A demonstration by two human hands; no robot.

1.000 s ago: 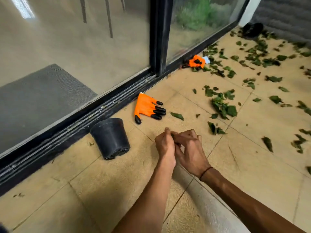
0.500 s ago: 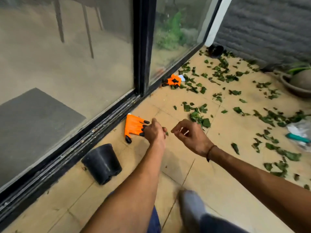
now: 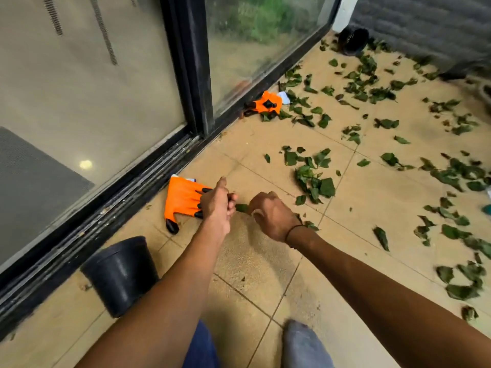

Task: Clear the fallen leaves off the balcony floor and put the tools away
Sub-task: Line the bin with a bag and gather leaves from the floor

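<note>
Green fallen leaves (image 3: 313, 181) lie scattered over the beige balcony tiles, thickest to the right and far end. An orange glove with black claw tips (image 3: 183, 197) lies flat by the sliding-door track. My left hand (image 3: 218, 205) hovers over its claw tips with fingers curled and thumb up, and nothing shows in its grip. My right hand (image 3: 273, 216) is curled just right of it. A single leaf (image 3: 241, 207) lies on the floor between the two hands. A second orange glove (image 3: 265, 103) lies further along the door, among leaves.
A black plastic pot (image 3: 119, 274) lies tipped near the door track (image 3: 132, 192) at my left. Another dark pot (image 3: 353, 39) sits at the far corner by the grey wall. My legs (image 3: 305, 343) are at the bottom edge. A teal object (image 3: 487, 208) peeks in at right.
My hands have parted and reached forward from in front of me to the near glove. The left hand now sits over its claw tips. The view has tilted down slightly.
</note>
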